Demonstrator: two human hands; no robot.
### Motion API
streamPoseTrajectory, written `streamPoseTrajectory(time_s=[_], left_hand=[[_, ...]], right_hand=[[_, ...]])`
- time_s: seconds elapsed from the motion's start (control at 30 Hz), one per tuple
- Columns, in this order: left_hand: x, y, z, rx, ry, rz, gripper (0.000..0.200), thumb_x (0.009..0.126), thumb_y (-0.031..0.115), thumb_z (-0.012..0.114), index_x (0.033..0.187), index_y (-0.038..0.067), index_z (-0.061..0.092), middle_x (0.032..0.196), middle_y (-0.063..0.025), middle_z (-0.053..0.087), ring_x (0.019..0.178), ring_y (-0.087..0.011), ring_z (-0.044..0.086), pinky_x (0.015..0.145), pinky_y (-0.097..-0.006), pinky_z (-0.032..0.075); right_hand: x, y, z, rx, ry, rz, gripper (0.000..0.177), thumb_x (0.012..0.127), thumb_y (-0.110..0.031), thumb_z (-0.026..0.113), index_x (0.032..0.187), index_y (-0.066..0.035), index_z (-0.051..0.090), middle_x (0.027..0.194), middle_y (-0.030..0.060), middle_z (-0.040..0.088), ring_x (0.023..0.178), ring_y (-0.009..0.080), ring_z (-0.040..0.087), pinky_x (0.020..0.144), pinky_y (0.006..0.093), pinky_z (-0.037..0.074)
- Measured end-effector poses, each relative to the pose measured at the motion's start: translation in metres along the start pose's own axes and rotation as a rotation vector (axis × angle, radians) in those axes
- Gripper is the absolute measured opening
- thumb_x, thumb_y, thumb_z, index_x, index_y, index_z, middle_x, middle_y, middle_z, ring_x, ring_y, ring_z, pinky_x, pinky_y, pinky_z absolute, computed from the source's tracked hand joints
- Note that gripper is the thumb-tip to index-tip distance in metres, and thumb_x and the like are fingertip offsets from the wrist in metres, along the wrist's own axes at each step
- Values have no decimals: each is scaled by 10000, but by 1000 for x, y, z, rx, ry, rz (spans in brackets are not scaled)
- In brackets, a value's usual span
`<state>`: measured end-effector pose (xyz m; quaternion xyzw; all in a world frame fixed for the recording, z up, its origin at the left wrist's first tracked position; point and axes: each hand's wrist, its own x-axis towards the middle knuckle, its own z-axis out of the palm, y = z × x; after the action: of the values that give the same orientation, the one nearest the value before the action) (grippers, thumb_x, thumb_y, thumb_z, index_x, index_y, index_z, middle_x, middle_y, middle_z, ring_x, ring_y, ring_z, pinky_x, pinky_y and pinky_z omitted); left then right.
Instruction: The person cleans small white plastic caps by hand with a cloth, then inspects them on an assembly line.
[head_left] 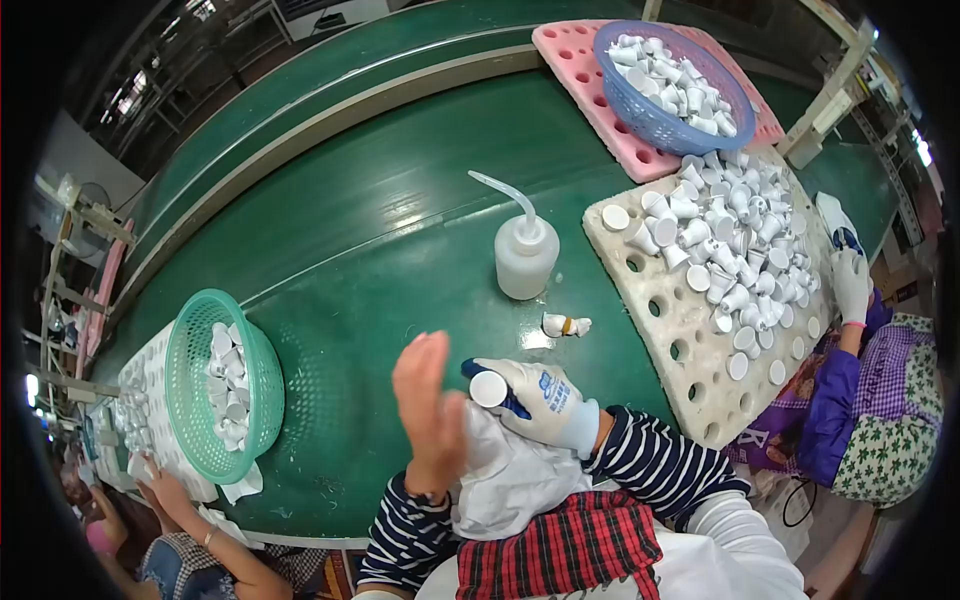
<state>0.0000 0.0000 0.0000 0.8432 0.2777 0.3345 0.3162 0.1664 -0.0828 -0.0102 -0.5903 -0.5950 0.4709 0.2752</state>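
My right hand (pixel 540 400), in a white and blue work glove, grips a small white cup-shaped piece (pixel 488 389) with its round end facing up. Bare and blurred, my left hand (pixel 430 410) is raised just left of it, fingers stretched upward, with no object visible in it. White cloth (pixel 495 480) lies below both hands. Beyond them stands a squeeze bottle (pixel 526 262) with a bent spout, and a small rolled white cloth with a tan band (pixel 566 325) lies on the green table (pixel 370 330).
A green basket (pixel 262 400) of white pieces stands at left. At right, a holed foam board (pixel 690 385) bears many pieces; behind it, a blue basket (pixel 640 115) sits on pink foam (pixel 575 60). Co-workers' hands show at the far right (pixel 850 285) and lower left (pixel 170 495).
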Motion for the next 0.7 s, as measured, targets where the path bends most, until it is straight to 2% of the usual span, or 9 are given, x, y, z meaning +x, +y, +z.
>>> streamPoseTrajectory(time_s=[0.03, 0.07, 0.13, 0.23, 0.27, 0.37, 0.47, 0.6, 0.7], left_hand=[[4, 11, 0, 206, -79, 175, 573, 904, 333, 550, 1360, 6, 432, 1415, -198, 414, 1349, -388, 319, 1114, -530, 147], [4, 23, 3, 259, -129, 181, 570, 919, 350, 519, 1360, 0, 430, 1414, -200, 414, 1350, -386, 319, 1117, -527, 132], [1, 45, 28, 339, -212, 185, 571, 949, 386, 458, 1360, -10, 425, 1413, -204, 412, 1353, -382, 319, 1124, -520, 102], [-1, 51, 27, 232, -308, 229, 585, 916, 351, 528, 1370, 1, 414, 1426, -193, 400, 1366, -349, 312, 1119, -540, 100], [2, 53, 23, 169, -370, 283, 462, 884, 247, 596, 1264, -3, 520, 1289, -185, 548, 1272, -316, 465, 1132, -527, 68], [-10, 32, 17, -219, -350, 357, 233, 848, 108, 622, 1054, 0, 622, 974, -142, 685, 966, -231, 652, 1124, -518, 168], [-19, -1, 10, -729, -135, 166, 66, 855, 43, 588, 882, 5, 635, 675, -49, 639, 660, -115, 609, 1024, -468, 378], [-11, 13, 6, -850, 155, -569, 192, 886, 84, 599, 1033, -36, 632, 768, -16, 610, 637, -70, 531, 706, -218, 442], [-2, 16, 11, -1074, -24, -575, 270, 878, 74, 605, 1121, -45, 611, 804, -15, 585, 688, -71, 515, 688, -210, 421]], right_hand=[[1, 5, 8, -61, 24, -38, 717, 851, -301, 622, 1449, -104, 280, 1493, 143, 302, 1361, 281, 334, 1098, 391, 300], [1, 10, 16, -124, 48, -74, 665, 888, -290, 584, 1447, -95, 282, 1486, 139, 315, 1353, 283, 346, 1089, 393, 315], [-7, 33, 27, 85, 261, -278, 577, 935, -284, 499, 1440, -90, 300, 1465, 134, 357, 1332, 280, 379, 1082, 382, 329], [5, 45, 55, 653, 339, -343, 480, 980, -278, 394, 1415, -81, 351, 1430, 129, 417, 1302, 271, 421, 1077, 360, 333], [0, 51, 51, 647, 301, -280, 472, 975, -268, 406, 1404, -76, 368, 1420, 130, 430, 1288, 272, 438, 1061, 357, 353], [-7, 24, 20, 479, 293, -171, 452, 931, -224, 486, 1346, -51, 438, 1342, 145, 498, 1197, 282, 516, 987, 356, 423], [-2, 5, 9, 195, 471, -258, 441, 833, -142, 622, 1247, -18, 534, 1176, 161, 614, 1036, 305, 620, 891, 362, 487], [-2, 1, 5, 159, 453, -298, 479, 804, -131, 636, 1253, -19, 516, 1138, 181, 622, 1014, 328, 622, 871, 379, 491], [-6, 2, 6, 50, 419, -264, 487, 820, -162, 622, 1270, -31, 493, 1113, 192, 623, 982, 355, 621, 834, 395, 496]])
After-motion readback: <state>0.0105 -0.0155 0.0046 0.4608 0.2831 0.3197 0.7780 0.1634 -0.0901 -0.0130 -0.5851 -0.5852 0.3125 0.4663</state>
